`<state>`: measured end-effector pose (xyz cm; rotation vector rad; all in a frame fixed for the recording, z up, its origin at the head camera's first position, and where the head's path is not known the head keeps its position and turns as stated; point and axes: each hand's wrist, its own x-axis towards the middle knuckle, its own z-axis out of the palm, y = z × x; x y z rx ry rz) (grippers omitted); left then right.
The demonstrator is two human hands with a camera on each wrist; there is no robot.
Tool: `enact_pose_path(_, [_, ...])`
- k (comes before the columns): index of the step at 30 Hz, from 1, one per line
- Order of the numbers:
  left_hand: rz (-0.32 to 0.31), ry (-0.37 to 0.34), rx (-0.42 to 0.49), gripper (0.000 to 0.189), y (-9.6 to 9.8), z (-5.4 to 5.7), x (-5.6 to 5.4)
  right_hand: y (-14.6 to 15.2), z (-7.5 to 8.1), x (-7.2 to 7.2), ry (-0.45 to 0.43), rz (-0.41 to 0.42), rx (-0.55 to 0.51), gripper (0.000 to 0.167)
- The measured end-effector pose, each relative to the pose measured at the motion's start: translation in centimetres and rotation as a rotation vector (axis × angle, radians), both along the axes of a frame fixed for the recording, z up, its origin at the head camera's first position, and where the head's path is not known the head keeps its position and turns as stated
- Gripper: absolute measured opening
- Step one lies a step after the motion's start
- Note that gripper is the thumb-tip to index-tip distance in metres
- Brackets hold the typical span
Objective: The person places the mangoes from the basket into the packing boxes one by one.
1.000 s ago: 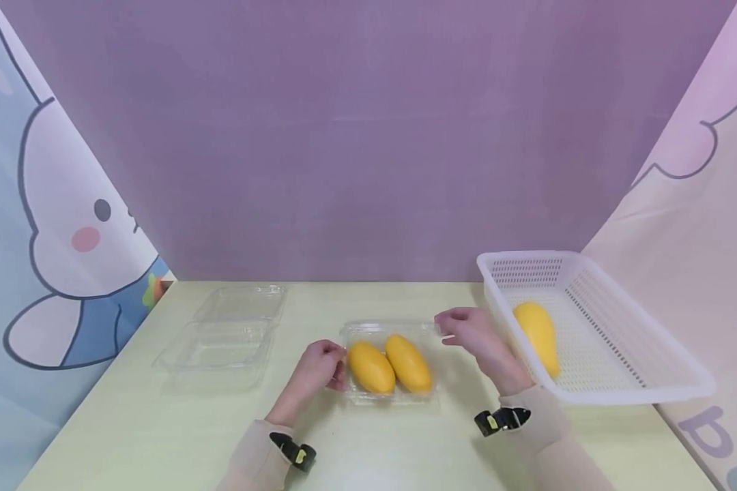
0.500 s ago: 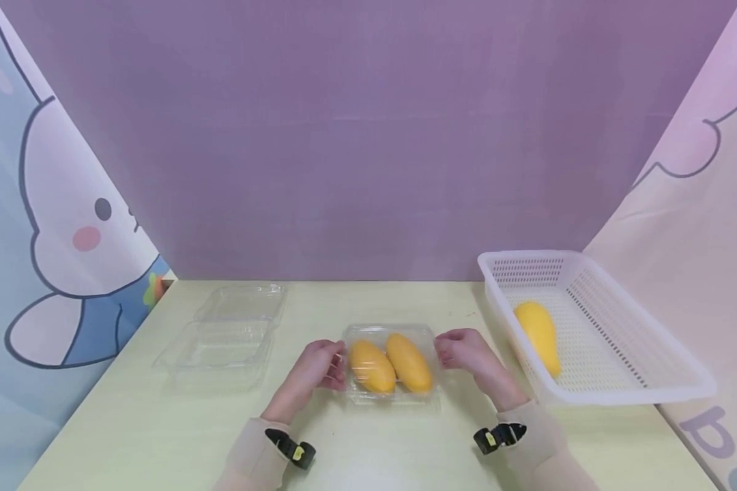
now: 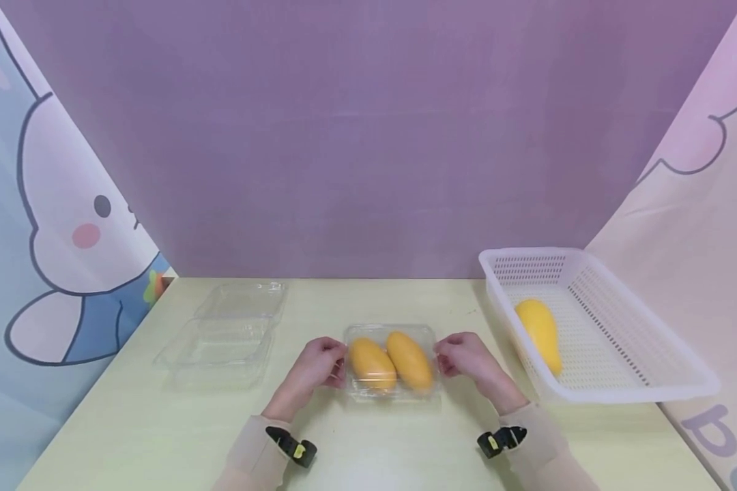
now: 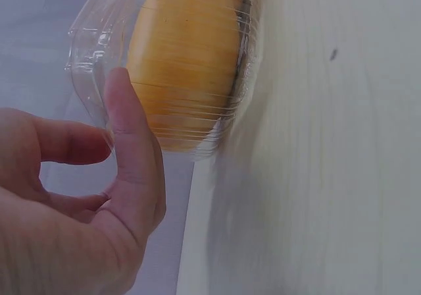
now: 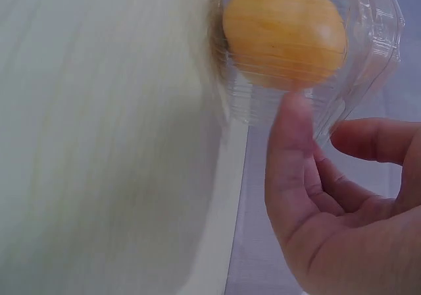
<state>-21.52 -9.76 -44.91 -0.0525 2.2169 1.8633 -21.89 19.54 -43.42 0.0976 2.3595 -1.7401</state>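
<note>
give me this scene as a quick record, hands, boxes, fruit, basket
left hand: pinches the left edge of the clear box
right hand: pinches its right edge
lid: over the box, fastening unclear
box contents: two yellow fruits side by side
open box: clear, on the table, left of the left hand
basket: white, at the right, one yellow fruit inside

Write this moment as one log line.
left hand: pinches clear container, left side | right hand: pinches right side | inside: two yellow fruits | basket: one fruit

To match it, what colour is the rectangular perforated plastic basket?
White basket, clearest in the head view.
</note>
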Motion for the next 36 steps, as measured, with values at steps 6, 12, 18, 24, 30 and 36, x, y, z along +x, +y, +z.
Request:
enact_pose_path(6, [0.014, -0.008, 0.003, 0.022, 0.2, 0.0, 0.0, 0.6, 0.1, 0.2, -0.015, 0.022, 0.037, 0.023])
enact_pose_path(12, [0.019, -0.011, -0.004, 0.022, 0.4, 0.1, 0.1, 1.4, 0.3, 0.9, -0.043, 0.138, 0.056, 0.023])
enact_pose_path(18, [0.027, -0.018, -0.007, 0.022, 0.5, 0.2, 0.2, 1.9, 0.7, 2.1, -0.057, 0.253, 0.052, 0.020])
enact_pose_path(24, [0.036, -0.020, -0.015, 0.023, 0.4, 0.4, 0.3, 2.1, 1.1, 3.2, -0.111, 0.334, -0.001, 0.020])
enact_pose_path(30, [0.033, -0.011, -0.016, 0.023, 0.4, 0.3, 0.3, 2.0, 0.6, 3.5, -0.150, 0.371, -0.073, 0.018])
enact_pose_path(36, [0.024, -0.009, 0.005, 0.022, 0.3, 0.1, 0.1, 1.8, -0.2, 3.5, -0.187, 0.373, -0.140, 0.017])
